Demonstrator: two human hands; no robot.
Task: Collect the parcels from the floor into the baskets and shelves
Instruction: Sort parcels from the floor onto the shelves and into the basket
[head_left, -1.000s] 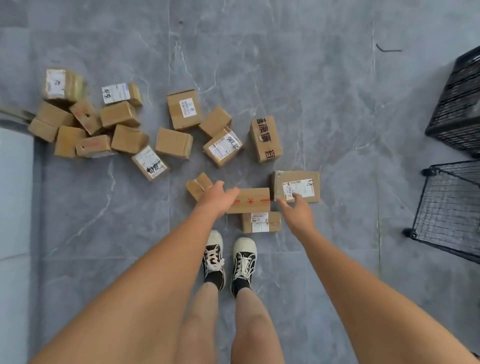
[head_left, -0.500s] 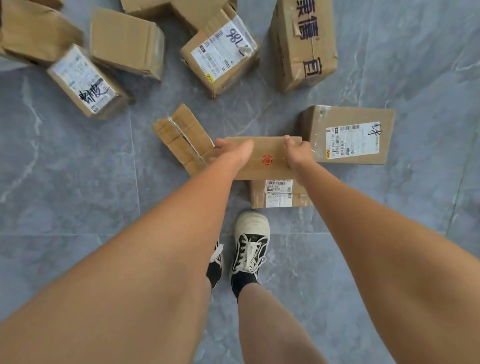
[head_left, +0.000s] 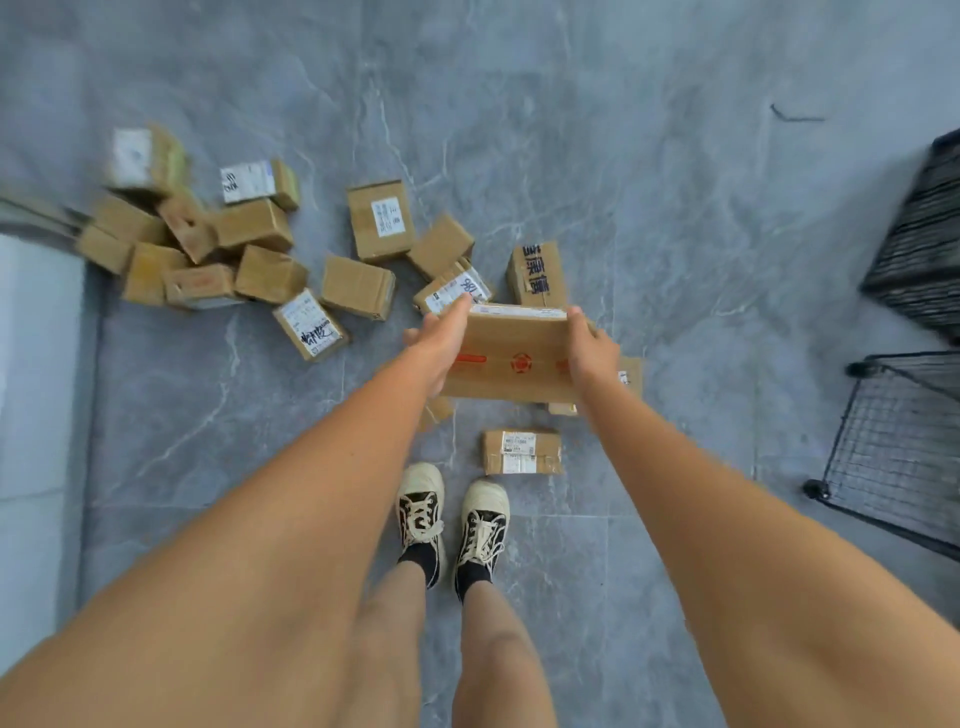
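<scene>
A long cardboard parcel with red print (head_left: 511, 358) is lifted off the floor, held by its two ends. My left hand (head_left: 441, 340) grips its left end and my right hand (head_left: 589, 348) grips its right end. Below it, just ahead of my shoes, a small labelled parcel (head_left: 522, 451) lies on the grey tiles. Several more cardboard parcels (head_left: 358, 287) are scattered on the floor to the left and beyond. Two black wire baskets stand at the right edge, a near wire basket (head_left: 898, 452) and a far wire basket (head_left: 924, 244).
My feet in cream shoes (head_left: 449, 525) stand on the grey tile floor (head_left: 675, 234) right behind the small parcel. A white surface (head_left: 36, 364) runs along the left edge. Another parcel (head_left: 631, 375) is partly hidden behind my right hand.
Both hands reached down, closed on the ends of the long parcel and raised it from the floor. The view pulled back as I straightened up, bringing the wire baskets into sight again.
</scene>
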